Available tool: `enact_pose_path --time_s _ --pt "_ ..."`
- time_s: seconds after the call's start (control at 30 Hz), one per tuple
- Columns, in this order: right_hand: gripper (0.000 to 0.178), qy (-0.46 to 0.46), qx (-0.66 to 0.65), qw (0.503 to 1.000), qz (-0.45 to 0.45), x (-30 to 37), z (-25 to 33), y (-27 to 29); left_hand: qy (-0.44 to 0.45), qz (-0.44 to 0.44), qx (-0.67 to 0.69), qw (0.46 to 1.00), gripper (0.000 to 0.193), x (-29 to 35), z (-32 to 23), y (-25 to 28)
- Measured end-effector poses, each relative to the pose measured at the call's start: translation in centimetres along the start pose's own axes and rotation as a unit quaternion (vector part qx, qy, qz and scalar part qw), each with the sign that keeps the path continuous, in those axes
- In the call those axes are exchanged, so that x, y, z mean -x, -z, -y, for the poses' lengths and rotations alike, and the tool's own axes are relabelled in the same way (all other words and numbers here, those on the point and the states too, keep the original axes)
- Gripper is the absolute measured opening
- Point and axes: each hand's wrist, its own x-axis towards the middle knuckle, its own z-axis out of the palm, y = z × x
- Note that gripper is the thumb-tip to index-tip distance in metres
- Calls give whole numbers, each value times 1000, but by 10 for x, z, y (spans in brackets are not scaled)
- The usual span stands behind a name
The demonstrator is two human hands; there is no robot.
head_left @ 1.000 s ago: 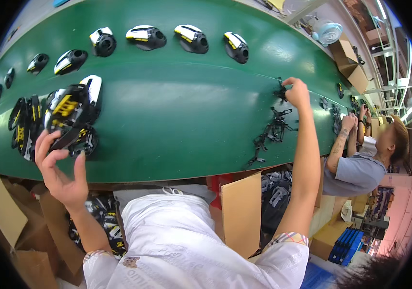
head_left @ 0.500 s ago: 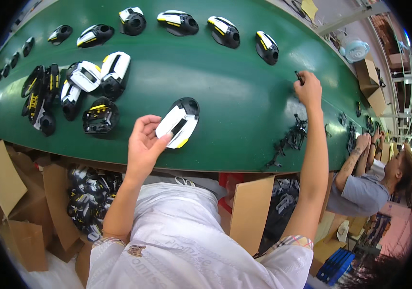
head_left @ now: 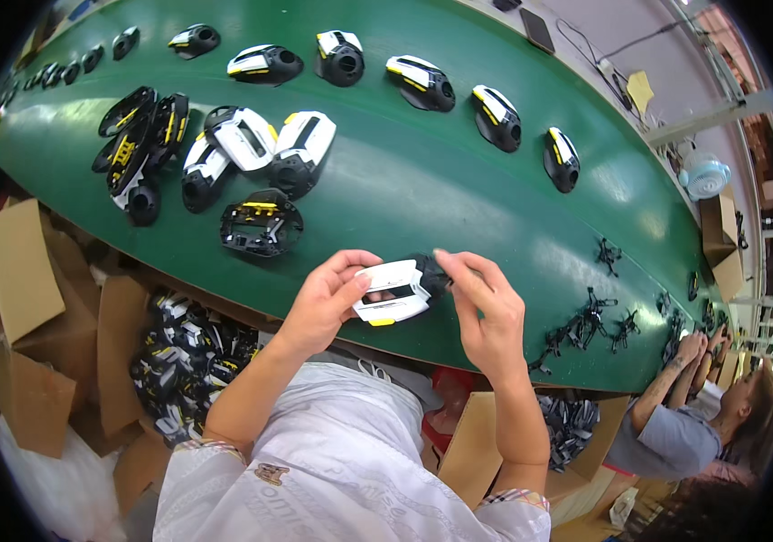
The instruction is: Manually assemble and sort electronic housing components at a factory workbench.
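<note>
Shell [head_left: 393, 291] now held by both hands, right hand [head_left: 487, 312] arrived.

Both hands meeting over the green worktop [head_left: 422, 190]: left hand [head_left: 325, 303] gripping a white, black and yellow plastic shell [head_left: 393, 292], right hand [head_left: 487, 312] pinching its dark end. Similar shells [head_left: 251, 154] clustered beyond, well apart.

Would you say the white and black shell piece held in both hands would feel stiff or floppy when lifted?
Probably stiff: the shell piece keeps its moulded shape between the left hand and right hand. Likely light, since fingertips alone carry it. Its glossy surface may be somewhat slippery.
</note>
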Motion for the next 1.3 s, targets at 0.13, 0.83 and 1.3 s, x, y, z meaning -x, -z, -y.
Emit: enact_pose_path --time_s 0.13,0.83,1.3 --pt "37 -26 -12 999 37 8 5 -7 -3 15 -19 1000 38 9 0 -2" --pt "31 -78 39 961 -262 25 -19 -35 -93 -51 -116 988 37 -7 19 14" --pt "29 -150 83 982 -72 47 -16 -24 -122 -117 -97 981 44 11 21 11"
